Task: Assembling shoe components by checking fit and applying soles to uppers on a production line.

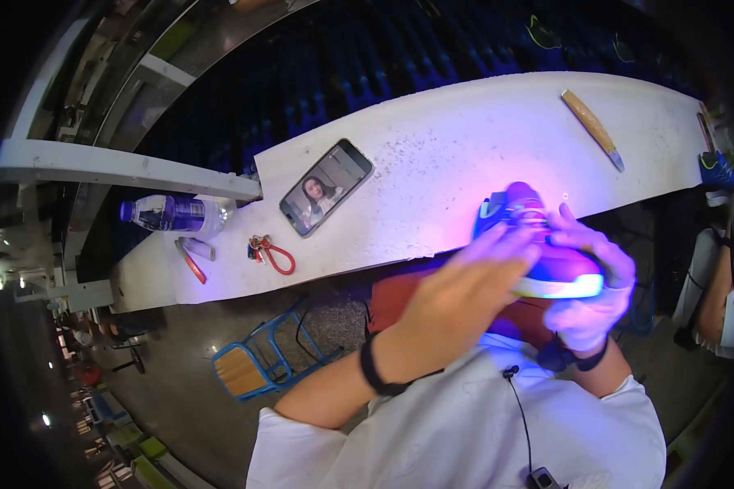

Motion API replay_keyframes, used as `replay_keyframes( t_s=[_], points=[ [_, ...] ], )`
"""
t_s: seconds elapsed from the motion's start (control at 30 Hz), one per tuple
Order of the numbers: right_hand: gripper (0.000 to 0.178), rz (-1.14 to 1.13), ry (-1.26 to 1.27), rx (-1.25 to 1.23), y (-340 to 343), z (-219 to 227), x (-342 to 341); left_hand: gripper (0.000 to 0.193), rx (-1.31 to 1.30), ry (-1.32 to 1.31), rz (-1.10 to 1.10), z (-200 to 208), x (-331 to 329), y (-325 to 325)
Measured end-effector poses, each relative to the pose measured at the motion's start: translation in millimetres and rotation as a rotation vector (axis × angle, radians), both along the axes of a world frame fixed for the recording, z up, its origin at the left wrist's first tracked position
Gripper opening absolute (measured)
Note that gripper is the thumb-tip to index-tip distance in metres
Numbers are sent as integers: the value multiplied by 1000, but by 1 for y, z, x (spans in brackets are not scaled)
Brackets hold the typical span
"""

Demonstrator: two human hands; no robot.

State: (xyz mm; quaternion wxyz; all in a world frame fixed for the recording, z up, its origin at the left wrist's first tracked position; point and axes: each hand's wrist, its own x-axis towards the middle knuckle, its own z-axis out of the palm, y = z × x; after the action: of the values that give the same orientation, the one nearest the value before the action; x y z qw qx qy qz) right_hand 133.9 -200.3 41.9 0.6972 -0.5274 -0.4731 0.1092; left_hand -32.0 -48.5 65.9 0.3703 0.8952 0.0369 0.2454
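A sneaker [564,266] with a dark upper and a pale, brightly glowing sole is held over the table's near edge, in violet-blue light. My right hand [602,265] is closed around its right end, the fingers curled over the top and the thumb side below. My left hand [465,285] presses against its left side, fingers held together and reaching over the laces area. Just beyond my fingertips, a teal and dark piece [488,213] shows at the edge; whether it belongs to the same shoe I cannot tell.
On the white table [432,155] lie a phone [326,189] showing a video, a wooden-handled knife [593,130], a red-corded keyring [273,254], a red-handled tool [191,262] and a plastic bottle [175,213]. A blue-framed stool [257,359] stands below; another shoe [716,169] sits far right.
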Motion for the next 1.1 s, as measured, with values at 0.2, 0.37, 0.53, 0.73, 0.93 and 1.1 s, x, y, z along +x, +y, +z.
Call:
replay_keyframes(
  t_s=[0.2, 0.37, 0.53, 0.73, 0.93, 1.1],
  points=[
    [77, 69, -236, -199, -11, 19, 14, 62, -125, -81, 162, -74, -2, -28],
    [78, 34, -333, -239, -10, 28, 8, 43, -191, -182, 97, -82, 15, -25],
    [74, 25, -391, -339, -6, 44, 12, 41, -352, -356, 131, -51, 23, -39],
    [58, 132, -153, -186, -5, 24, 24, 42, -377, -337, 130, -53, 32, -39],
    [47, 55, -59, -158, -26, 13, 28, 48, -563, -119, 173, -50, 42, -43],
    [42, 36, 231, -11, -54, -30, 54, 52, -14, -35, 68, -47, 66, -31]
  ],
)
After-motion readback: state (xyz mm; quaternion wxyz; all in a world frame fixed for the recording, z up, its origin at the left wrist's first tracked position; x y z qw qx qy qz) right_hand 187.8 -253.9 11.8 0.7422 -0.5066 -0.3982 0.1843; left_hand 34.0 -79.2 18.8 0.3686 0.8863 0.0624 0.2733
